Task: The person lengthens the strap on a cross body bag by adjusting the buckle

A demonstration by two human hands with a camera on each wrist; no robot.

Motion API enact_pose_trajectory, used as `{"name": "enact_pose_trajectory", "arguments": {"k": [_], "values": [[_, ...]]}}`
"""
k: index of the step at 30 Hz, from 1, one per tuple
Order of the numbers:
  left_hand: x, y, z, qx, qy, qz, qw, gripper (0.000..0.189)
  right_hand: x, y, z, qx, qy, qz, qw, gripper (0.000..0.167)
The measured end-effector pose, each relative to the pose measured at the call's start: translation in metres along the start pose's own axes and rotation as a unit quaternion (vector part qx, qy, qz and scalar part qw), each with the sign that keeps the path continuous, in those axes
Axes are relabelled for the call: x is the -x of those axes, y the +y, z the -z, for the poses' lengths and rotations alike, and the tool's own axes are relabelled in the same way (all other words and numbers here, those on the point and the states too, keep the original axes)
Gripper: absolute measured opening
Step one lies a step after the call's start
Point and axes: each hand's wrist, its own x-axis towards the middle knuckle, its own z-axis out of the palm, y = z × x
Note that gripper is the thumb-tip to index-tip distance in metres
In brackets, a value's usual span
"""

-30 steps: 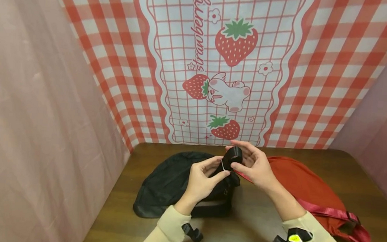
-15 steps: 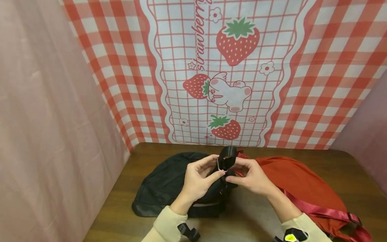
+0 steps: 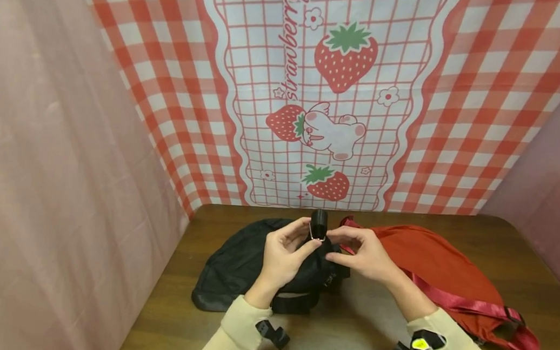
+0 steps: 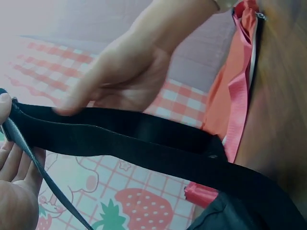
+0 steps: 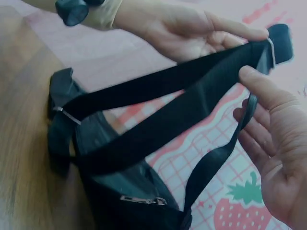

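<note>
While the black bag (image 3: 234, 267) rests on the wooden table (image 3: 171, 297), I, working remotely, pinch its raised strap (image 4: 110, 141) at the metal buckle (image 5: 273, 53) with the left hand (image 3: 281, 257), the right hand (image 3: 367, 255) alongside, fingers apart. The strap looks light and limp, best gripped there.

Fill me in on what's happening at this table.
A person is handling the black strap of a black bag. Their left hand pinches the strap near its raised, looped end. The right hand is close by, thumb and fingers apart; whether it touches the strap is hard to tell. The black bag lies on the wooden table, and a red bag lies to its right.
</note>
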Motion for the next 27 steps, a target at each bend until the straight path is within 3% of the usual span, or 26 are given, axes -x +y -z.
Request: {"name": "enact_pose_trajectory", "arguments": {"k": [6,12,17,27], "values": [[0.000,0.001,0.001,0.011,0.014,0.011,0.9998,0.044,0.005,-0.004,0.001,0.022,-0.003,-0.026,0.9994,0.044],[0.001,0.000,-0.002,-0.002,-0.004,0.010,0.9999,0.043,-0.001,-0.014,-0.005,0.048,0.024,-0.012,0.9985,0.041],[0.000,0.002,0.001,-0.005,0.014,-0.003,0.9999,0.042,0.004,-0.013,-0.003,0.096,0.009,-0.010,0.9953,0.042],[-0.001,0.002,0.002,-0.009,0.010,0.004,0.9999,0.042,-0.001,-0.020,-0.006,0.074,0.013,0.032,0.9967,0.050]]}}
